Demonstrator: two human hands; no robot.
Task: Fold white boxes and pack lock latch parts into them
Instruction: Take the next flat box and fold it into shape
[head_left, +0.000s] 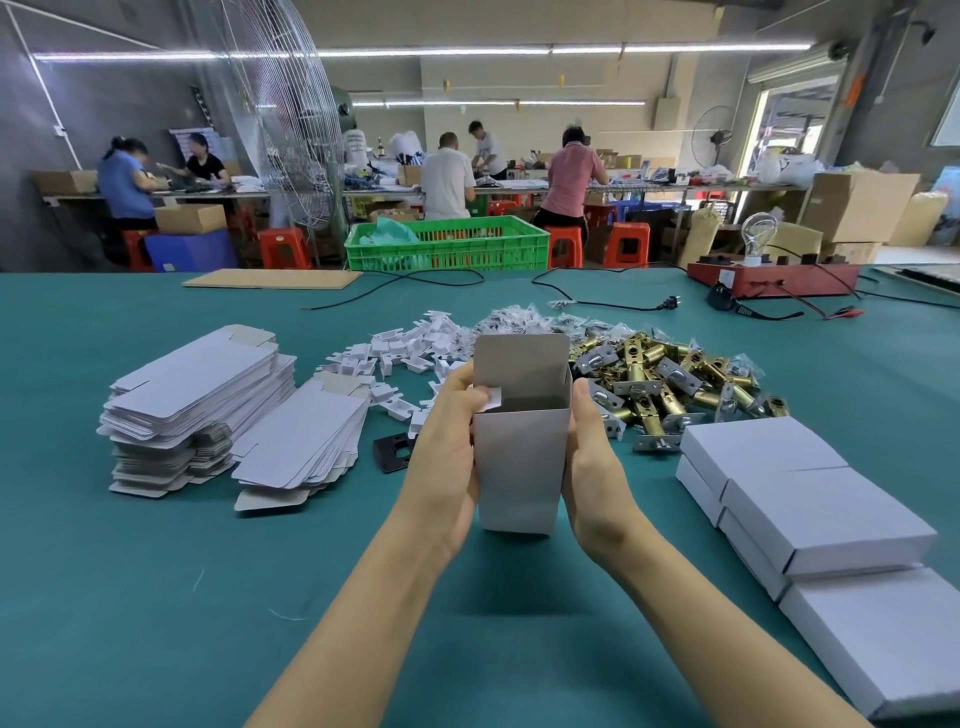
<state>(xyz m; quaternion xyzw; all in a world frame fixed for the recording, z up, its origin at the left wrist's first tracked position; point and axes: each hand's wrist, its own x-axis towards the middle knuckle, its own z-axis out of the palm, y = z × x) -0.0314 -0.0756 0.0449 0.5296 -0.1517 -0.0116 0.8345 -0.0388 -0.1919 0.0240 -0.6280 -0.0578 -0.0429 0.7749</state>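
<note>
Bench (156, 597): green-topped; carries every task thing, with bare cloth in front of the arms
Closed boxes (810, 519): white, shut, lying flat in layered rows at the right edge; judged to be finished packs
Flat blanks (197, 395): two stacks of unfolded white cartons at the left, the nearer one slumped and fanned
Latch pile (670, 379): brass-and-steel lock latch bodies heaped behind and to the right of the held box, near but not touching it
Plastic pieces (410, 348): small white parts strewn behind the left hand; exact kind not clear
Bagged bits (519, 318): small clear packets beyond the box, contents too small to tell
Black plate (393, 451): lone dark part lying between the blanks and the left hand
Open box (519, 457): white carton stood upright between both palms, top open, rear lid flap raised, small left side flap bent inward; interior looks empty; bottom end hidden
Left hand (447, 457): clasped on the box's left wall, thumb pressing the small flap at the rim
Right hand (597, 467): gripping the box's right wall, fingers wrapped behind
Step in hand: erecting the carton; not yet packing
Next move, as a judgement: free the right hand, reach into the latch pile, drop one latch through the open top; left hand to steady the box upright meanwhile
</note>
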